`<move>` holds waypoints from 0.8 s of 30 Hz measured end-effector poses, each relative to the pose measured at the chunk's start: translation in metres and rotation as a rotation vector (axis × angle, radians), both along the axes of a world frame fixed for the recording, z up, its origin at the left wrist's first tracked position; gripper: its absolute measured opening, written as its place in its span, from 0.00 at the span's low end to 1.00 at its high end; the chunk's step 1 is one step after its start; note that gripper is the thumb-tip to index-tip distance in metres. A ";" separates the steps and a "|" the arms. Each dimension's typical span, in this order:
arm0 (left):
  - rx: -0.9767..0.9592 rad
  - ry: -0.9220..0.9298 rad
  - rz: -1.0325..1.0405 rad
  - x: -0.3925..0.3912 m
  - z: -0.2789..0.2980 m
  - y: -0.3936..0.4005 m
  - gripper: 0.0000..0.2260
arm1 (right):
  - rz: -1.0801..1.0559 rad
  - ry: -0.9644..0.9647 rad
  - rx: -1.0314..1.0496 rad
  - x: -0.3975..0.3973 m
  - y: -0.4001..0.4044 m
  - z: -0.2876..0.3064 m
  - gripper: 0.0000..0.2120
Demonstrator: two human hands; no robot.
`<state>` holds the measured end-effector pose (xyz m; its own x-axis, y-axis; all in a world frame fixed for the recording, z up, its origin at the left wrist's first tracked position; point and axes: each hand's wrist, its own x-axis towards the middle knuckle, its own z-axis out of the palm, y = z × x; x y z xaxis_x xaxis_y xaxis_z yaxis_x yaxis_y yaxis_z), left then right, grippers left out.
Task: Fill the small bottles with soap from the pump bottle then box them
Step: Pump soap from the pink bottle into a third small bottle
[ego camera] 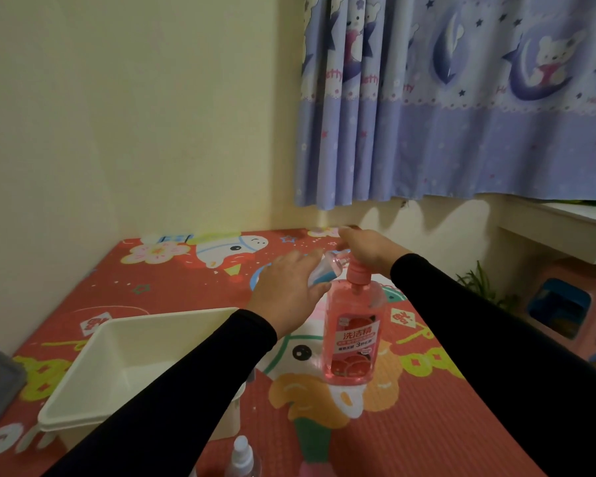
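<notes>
Holding the small bottle [320, 271] tipped with its mouth just beside the spout, the left hand [288, 292] is curling around it while the right hand [367, 249] is pressing flat-fingered on the pump bottle [353, 339].

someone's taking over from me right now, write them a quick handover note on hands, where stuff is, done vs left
Left hand holds a small clear bottle, tilted, its mouth up at the pump spout.
Right hand rests on top of the pink pump bottle, which stands upright on the red mat.
White box sits on the mat to the left; no bottles show in the part of it that is visible.
Another small bottle with a white cap stands at the near edge.
Done: bottle lined up at the spout. How full it is cannot be told.
Left: pump, cap, fill the rest, box them.
</notes>
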<state>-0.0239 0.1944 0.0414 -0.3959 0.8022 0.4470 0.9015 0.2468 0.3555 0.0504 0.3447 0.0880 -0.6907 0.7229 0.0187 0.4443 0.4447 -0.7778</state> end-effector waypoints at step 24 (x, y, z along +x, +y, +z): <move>-0.008 0.060 0.010 0.000 0.014 0.001 0.24 | -0.046 -0.024 -0.050 0.000 0.009 0.009 0.25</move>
